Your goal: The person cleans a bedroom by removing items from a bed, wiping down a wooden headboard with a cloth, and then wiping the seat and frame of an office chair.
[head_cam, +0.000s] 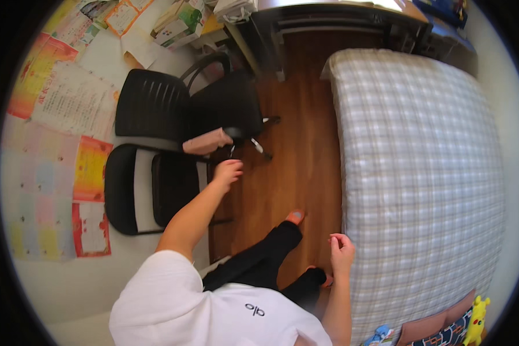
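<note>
My left hand (228,174) reaches forward just below a pink pouch-like item (207,142), its fingers loosely bent around nothing visible. That item lies by the front edge of a black office chair (227,101); what supports it is hard to tell. Beside the near edge of a bed with a plaid cover (419,164), my right hand (341,251) is raised with its fingers half curled and no object visible in it. A gap shows between its thumb and fingers.
A black folding chair (175,186) stands against the left wall, which bears posters (75,97). Across the far end is a desk (341,11). Wooden floor (302,142) runs between chairs and bed. Pillows (426,328) and a yellow plush toy (477,320) lie at bottom right.
</note>
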{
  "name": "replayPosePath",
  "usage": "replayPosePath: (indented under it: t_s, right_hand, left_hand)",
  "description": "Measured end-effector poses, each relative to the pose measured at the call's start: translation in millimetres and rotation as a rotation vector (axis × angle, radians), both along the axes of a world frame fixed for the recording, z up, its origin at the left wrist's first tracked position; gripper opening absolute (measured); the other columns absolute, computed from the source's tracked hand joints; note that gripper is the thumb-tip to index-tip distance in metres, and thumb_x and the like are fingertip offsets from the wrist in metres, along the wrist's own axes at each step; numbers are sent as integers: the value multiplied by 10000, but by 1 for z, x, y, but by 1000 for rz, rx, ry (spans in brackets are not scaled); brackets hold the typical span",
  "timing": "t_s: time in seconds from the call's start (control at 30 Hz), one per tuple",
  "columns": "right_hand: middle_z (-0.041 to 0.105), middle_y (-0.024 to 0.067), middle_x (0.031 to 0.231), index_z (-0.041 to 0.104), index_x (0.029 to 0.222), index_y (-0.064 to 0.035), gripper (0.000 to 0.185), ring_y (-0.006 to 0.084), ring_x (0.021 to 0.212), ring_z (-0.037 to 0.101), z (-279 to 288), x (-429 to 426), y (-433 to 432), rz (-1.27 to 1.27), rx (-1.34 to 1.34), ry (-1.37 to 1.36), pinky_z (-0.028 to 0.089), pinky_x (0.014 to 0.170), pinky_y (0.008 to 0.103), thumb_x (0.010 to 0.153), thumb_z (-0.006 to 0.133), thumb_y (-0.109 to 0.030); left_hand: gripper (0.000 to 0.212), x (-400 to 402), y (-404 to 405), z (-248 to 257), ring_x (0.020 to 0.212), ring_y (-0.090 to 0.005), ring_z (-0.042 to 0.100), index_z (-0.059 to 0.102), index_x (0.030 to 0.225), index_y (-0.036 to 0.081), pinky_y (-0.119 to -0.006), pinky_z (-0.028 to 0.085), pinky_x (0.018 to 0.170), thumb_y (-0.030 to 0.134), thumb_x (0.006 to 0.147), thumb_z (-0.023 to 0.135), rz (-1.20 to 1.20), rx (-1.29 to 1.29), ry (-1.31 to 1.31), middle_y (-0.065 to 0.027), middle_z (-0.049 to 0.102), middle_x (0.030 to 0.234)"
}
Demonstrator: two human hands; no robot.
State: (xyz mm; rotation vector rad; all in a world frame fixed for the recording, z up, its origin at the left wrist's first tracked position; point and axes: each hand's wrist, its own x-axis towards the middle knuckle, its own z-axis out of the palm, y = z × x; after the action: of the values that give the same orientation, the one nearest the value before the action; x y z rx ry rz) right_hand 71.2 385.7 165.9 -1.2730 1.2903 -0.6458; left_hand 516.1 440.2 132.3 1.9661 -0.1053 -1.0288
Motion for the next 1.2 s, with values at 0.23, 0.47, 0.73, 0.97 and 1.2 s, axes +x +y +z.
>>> replayPosePath:
  t_s: [0.23, 0.47, 0.73, 0.97, 1.2]
  right_hand:
    - [671, 136, 773, 679, 852, -21, 117, 244, 709, 661, 33, 115, -46, 261, -151, 135, 513, 656, 335, 815, 619, -115]
    - [661, 137, 815, 651, 834, -41, 137, 318, 782, 637, 35, 91, -40, 330, -260, 307, 505, 708, 402, 817, 581, -158]
    - [661, 139, 804, 643, 816, -39, 149, 328, 786, 632, 73, -8, 15, -62, -147, 456, 498, 709, 423, 808, 547, -153]
    - [667, 136, 767, 668, 860, -61, 156, 320, 749, 640, 75, -139, 84, -485, -134, 491, 506, 689, 407, 803, 559, -157]
    - [682, 69, 867, 635, 1059, -95, 291, 211, 782, 650, 61, -351, 215, -1224, 77, 72, 508, 669, 365, 867, 596, -309]
  left_hand:
    - [835, 229, 39, -90, 1353, -443, 226, 221, 1464, 145, -635, 206, 1075, 508, 812, 594, 776, -389, 526, -110, 135, 1543]
    - [361, 267, 2, -167, 1043, -336, 578, 571, 1103, -22, -588, 397, 997, 263, 884, 542, 1031, -450, 592, -182, 621, 1087]
    - [275, 168, -70, -94, 781, -258, 543, 578, 1084, 56, -465, 399, 714, 195, 847, 574, 54, 58, 22, -125, 617, 912]
    - [252, -151, -176, 26, 551, -190, 512, 584, 1066, 124, -357, 401, 467, 136, 815, 602, -1712, 111, -752, -76, 614, 758]
    - [614, -591, -68, 127, 587, -182, 553, 329, 1396, 123, -308, 447, 446, 2, 826, 524, -1558, -102, 706, -93, 608, 844]
